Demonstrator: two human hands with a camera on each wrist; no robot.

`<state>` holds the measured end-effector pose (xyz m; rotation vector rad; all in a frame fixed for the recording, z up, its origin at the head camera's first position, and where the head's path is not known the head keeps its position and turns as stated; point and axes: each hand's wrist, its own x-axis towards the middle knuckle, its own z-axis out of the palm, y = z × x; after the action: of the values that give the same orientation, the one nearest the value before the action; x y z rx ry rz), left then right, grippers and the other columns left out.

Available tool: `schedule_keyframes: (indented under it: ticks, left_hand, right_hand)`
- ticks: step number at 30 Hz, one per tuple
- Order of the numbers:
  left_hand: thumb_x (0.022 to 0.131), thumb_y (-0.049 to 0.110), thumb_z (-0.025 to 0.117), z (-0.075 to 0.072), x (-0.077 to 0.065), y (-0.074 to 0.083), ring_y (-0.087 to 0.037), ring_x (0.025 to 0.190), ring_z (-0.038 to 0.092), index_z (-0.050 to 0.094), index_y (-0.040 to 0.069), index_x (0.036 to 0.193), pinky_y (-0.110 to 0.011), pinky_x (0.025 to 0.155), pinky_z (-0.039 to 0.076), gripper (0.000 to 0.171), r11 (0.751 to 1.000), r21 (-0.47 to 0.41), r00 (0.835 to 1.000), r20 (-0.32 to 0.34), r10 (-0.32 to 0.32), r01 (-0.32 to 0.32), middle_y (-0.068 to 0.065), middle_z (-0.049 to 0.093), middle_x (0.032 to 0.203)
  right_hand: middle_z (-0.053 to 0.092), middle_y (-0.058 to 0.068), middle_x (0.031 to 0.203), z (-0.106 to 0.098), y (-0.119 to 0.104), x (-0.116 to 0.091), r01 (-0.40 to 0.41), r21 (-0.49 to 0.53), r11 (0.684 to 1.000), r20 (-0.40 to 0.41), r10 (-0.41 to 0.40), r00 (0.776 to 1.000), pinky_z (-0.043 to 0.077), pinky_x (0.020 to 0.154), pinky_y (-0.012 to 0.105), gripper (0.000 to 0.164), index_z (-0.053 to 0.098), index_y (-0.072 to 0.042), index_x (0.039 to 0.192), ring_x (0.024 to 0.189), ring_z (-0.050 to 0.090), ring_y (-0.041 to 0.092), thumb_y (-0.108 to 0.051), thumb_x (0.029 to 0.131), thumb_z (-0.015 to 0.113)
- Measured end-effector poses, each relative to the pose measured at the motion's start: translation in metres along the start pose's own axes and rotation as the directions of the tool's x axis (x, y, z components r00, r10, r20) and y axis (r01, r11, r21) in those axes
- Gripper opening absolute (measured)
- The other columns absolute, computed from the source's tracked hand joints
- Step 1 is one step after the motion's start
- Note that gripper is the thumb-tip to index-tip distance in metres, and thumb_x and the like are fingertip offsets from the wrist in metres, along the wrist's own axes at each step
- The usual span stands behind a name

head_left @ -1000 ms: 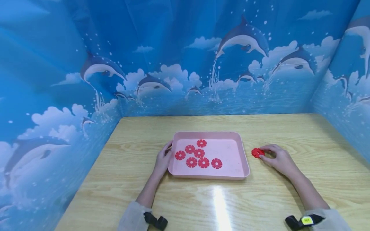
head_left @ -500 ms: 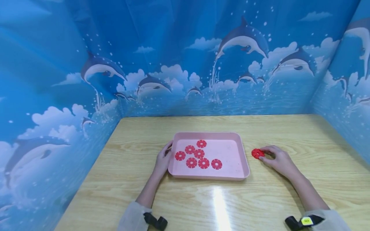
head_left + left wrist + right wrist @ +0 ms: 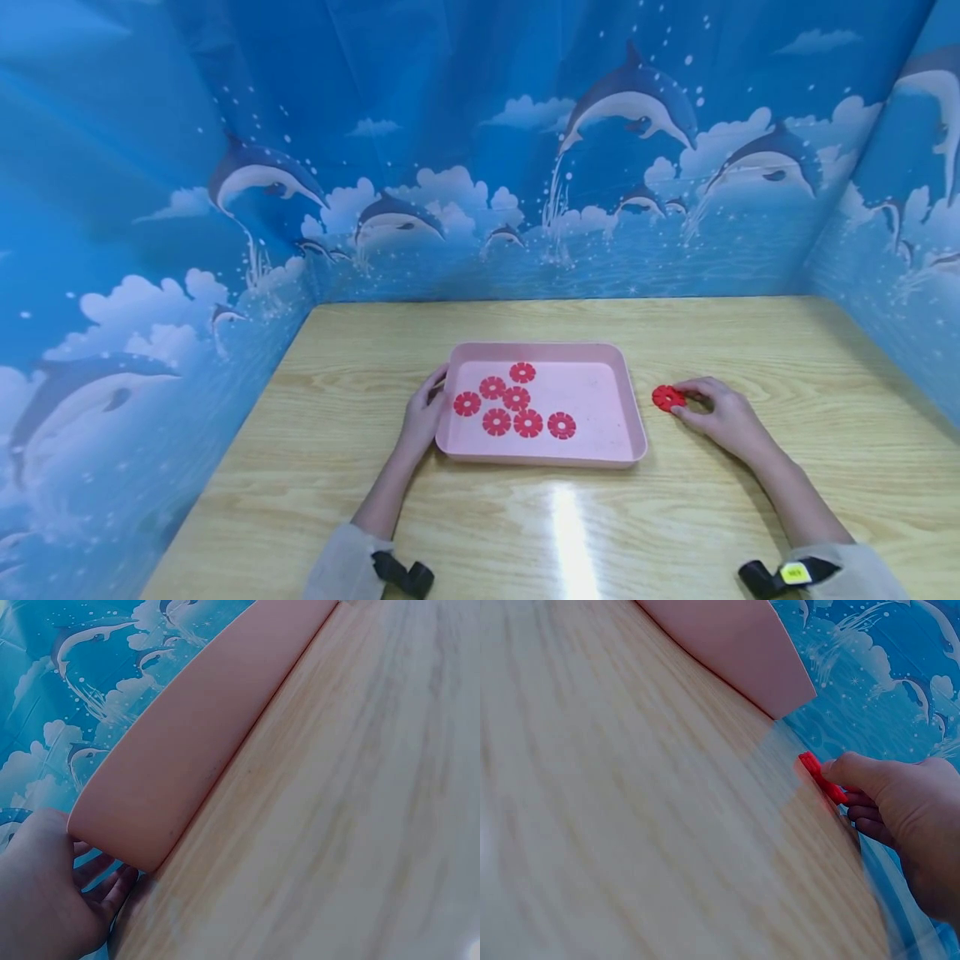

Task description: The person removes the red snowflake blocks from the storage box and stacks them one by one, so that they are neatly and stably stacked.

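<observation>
A shallow pink tray [image 3: 596, 400] lies flat on the table. Several red notched building discs [image 3: 528, 423] are spread inside it, mostly toward its left half. My left hand [image 3: 422, 414] rests against the tray's left outer wall. In the left wrist view, the fingers [image 3: 112, 889] of that hand lie by the tray's end. Right of the tray, my right hand [image 3: 720, 412] pinches a red notched disc [image 3: 667, 398] between thumb and fingers, on or just over the tabletop. Whether it is one disc or several stacked, I cannot tell. The right wrist view shows this disc [image 3: 821, 778] nearly edge-on.
The pale wood table [image 3: 360, 358] extends around the tray. A blue dolphin-printed backdrop [image 3: 465, 150] stands along the back and sides. Each sleeve has a black wrist camera [image 3: 405, 575] strapped to it.
</observation>
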<state>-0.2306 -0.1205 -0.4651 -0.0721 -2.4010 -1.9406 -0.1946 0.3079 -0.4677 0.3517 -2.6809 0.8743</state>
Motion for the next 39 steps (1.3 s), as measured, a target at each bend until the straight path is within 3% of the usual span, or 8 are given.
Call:
schedule_keyframes:
  ticks: [9,16,24,27,33,35,39]
  left_hand:
    - [0.09,0.0,0.043,-0.002,0.0,-0.001,-0.032,0.115,0.047,0.045,0.002,0.134,-0.039,0.096,0.04,0.045,0.999,0.002,0.999,-0.015,0.05,-0.05,-0.018,0.044,0.134]
    - [0.09,0.0,0.043,-0.002,0.0,-0.001,-0.033,0.115,0.047,0.044,0.001,0.134,-0.039,0.095,0.041,0.044,0.999,0.005,0.999,-0.018,0.05,-0.05,-0.018,0.044,0.134]
    - [0.091,0.001,0.044,-0.003,0.0,-0.001,-0.033,0.116,0.047,0.044,0.002,0.134,-0.039,0.096,0.041,0.044,0.999,0.002,0.999,-0.016,0.034,-0.034,-0.018,0.044,0.135]
    - [0.091,0.002,0.044,-0.004,-0.002,0.003,-0.033,0.116,0.046,0.044,0.001,0.135,-0.039,0.096,0.04,0.043,1.0,-0.005,1.0,-0.009,0.028,-0.028,-0.018,0.043,0.135]
    - [0.092,0.002,0.044,-0.003,-0.004,0.006,-0.034,0.117,0.045,0.043,0.001,0.135,-0.039,0.096,0.04,0.044,1.0,-0.007,1.0,0.001,0.011,-0.011,-0.018,0.042,0.136]
    - [0.092,0.004,0.044,-0.002,-0.001,-0.002,-0.031,0.117,0.046,0.043,0.005,0.136,-0.037,0.095,0.041,0.044,1.0,0.002,1.0,-0.006,0.007,-0.007,-0.015,0.042,0.136]
    - [0.092,0.006,0.045,0.0,0.0,-0.001,-0.029,0.118,0.046,0.044,0.008,0.137,-0.037,0.095,0.041,0.045,1.0,-0.003,1.0,-0.006,-0.004,0.004,-0.012,0.042,0.137]
  right_hand:
    - [0.059,0.02,0.103,0.0,-0.002,0.001,-0.018,0.009,1.0,0.01,0.018,1.0,0.046,0.078,0.051,0.034,0.063,0.004,0.106,0.094,0.055,0.036,-0.01,0.078,0.072]
    - [0.059,0.019,0.104,-0.001,-0.004,0.003,0.004,0.006,1.0,-0.005,-0.004,1.0,0.045,0.079,0.051,0.034,0.062,0.004,0.107,0.095,0.055,0.035,-0.011,0.078,0.072]
    - [0.06,0.016,0.104,-0.002,-0.044,0.014,0.104,0.039,0.994,-0.014,-0.103,0.995,0.046,0.077,0.053,0.035,0.064,0.0,0.107,0.095,0.054,0.035,-0.006,0.074,0.074]
    - [0.06,0.014,0.104,0.003,-0.064,0.021,0.15,0.077,0.986,0.012,-0.152,0.988,0.048,0.076,0.051,0.036,0.064,0.0,0.108,0.094,0.055,0.033,-0.006,0.074,0.074]
    - [0.06,0.011,0.107,0.024,-0.099,0.037,0.158,0.199,0.967,0.135,-0.187,0.973,0.049,0.08,0.049,0.036,0.063,-0.003,0.109,0.097,0.056,0.032,-0.009,0.075,0.074]
    - [0.06,0.008,0.106,0.032,-0.107,0.041,0.158,0.226,0.961,0.184,-0.202,0.962,0.049,0.082,0.048,0.036,0.063,-0.004,0.109,0.098,0.056,0.031,-0.008,0.075,0.074]
    - [0.06,0.007,0.109,0.046,-0.122,0.049,0.186,0.234,0.954,0.271,-0.248,0.93,0.048,0.084,0.046,0.035,0.062,-0.006,0.111,0.101,0.055,0.029,-0.009,0.077,0.072]
